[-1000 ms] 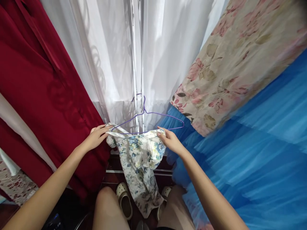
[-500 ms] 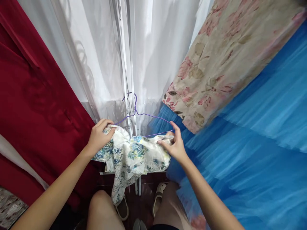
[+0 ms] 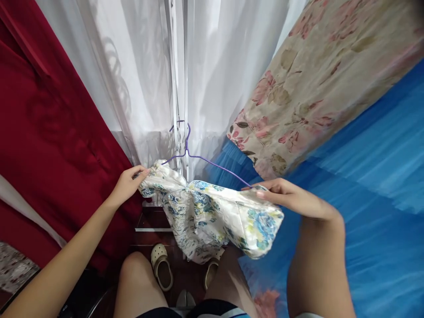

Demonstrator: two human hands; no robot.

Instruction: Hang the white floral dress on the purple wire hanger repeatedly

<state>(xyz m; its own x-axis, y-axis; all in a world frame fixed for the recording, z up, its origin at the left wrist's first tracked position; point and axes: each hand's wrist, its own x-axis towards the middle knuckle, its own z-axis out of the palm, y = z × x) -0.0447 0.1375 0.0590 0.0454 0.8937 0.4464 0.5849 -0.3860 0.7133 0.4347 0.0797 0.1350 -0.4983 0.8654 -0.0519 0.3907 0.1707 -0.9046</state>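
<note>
A white dress with blue and yellow flowers (image 3: pixel 212 212) hangs between my hands, its lower part draped toward my knees. My left hand (image 3: pixel 130 182) pinches the garment's left edge. At the other side my right hand (image 3: pixel 281 192) grips its upper right edge, with the thumb on top of the cloth. A purple wire hanger (image 3: pixel 215 165) runs into the garment at both ends, and its hook points up and left in front of a white metal post. The hanger's lower bar is hidden by the cloth.
Red fabric (image 3: pixel 59 145) hangs on the left. White curtains (image 3: pixel 218 79) and a white post (image 3: pixel 180 79) stand ahead. On the right are a beige floral cloth (image 3: pixel 291 101) and blue tulle (image 3: pixel 374 190). Beige clogs (image 3: pixel 162 267) rest on the dark floor.
My right hand has moved right and turned, drawing the dress's right side out over the hanger's end. My left hand has shifted slightly left. The cloth is spread wider.
</note>
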